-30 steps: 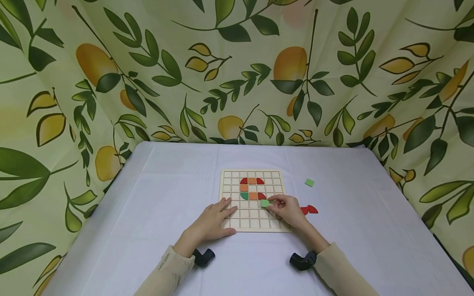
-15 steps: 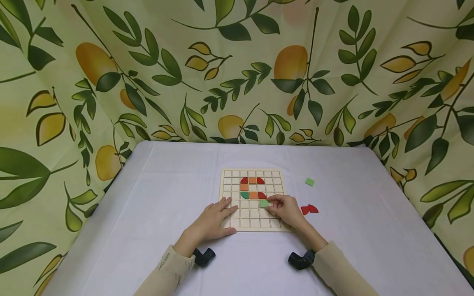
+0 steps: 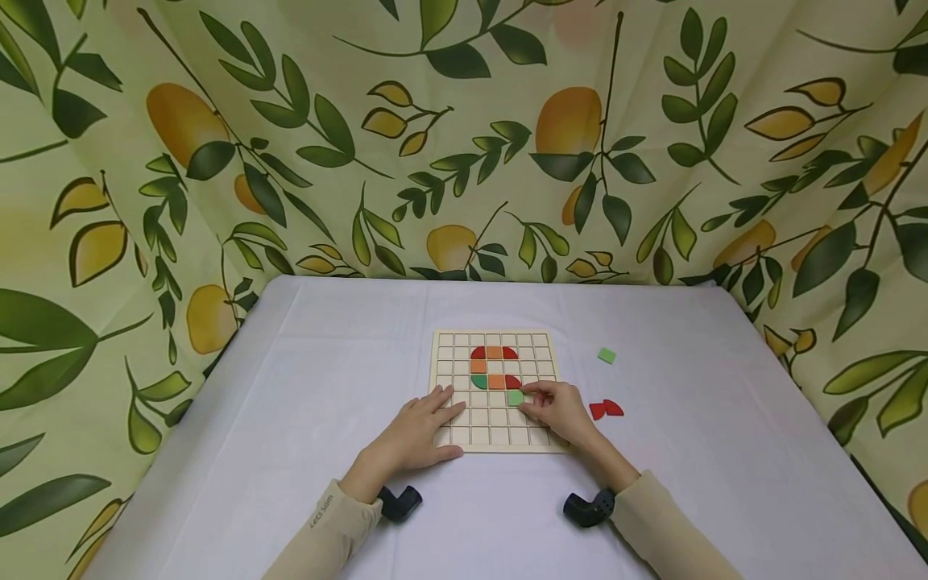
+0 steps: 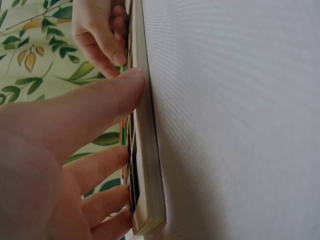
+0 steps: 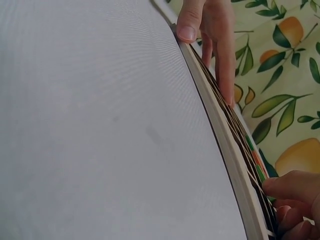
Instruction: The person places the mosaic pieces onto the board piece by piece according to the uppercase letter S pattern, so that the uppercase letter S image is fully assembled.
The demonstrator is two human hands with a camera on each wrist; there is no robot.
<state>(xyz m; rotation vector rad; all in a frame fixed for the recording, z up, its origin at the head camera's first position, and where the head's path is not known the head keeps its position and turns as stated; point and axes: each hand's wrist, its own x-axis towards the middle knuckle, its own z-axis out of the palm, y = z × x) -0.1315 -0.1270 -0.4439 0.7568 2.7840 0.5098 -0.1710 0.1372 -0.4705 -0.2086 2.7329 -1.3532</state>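
A pale wooden grid board (image 3: 479,436) lies on the table. My left hand (image 3: 416,432) rests with spread fingers on its left side, the thumb at the near edge. My right hand (image 3: 561,411) pinches a light green square tile (image 3: 514,398) between thumb and fingertips, low over a cell just below the right-hand red quarter-round tile (image 3: 512,382). Red, orange and dark green tiles form a C-like shape on the grid, with an orange tile (image 3: 478,366) at its left side. The left wrist view shows my left thumb (image 4: 127,90) on the board's rim.
Right of the board lie two red quarter-round pieces (image 3: 606,409), and farther back a loose light green square (image 3: 606,356). White cloth (image 3: 348,338) covers the table. A leaf-and-fruit patterned curtain (image 3: 464,161) hangs behind. Black wrist devices (image 3: 590,509) sit below the cuffs.
The light green tile has shifted slightly left and settled from a tilt into line with the grid cell. My right hand has moved a little with it; my left hand has stayed put.
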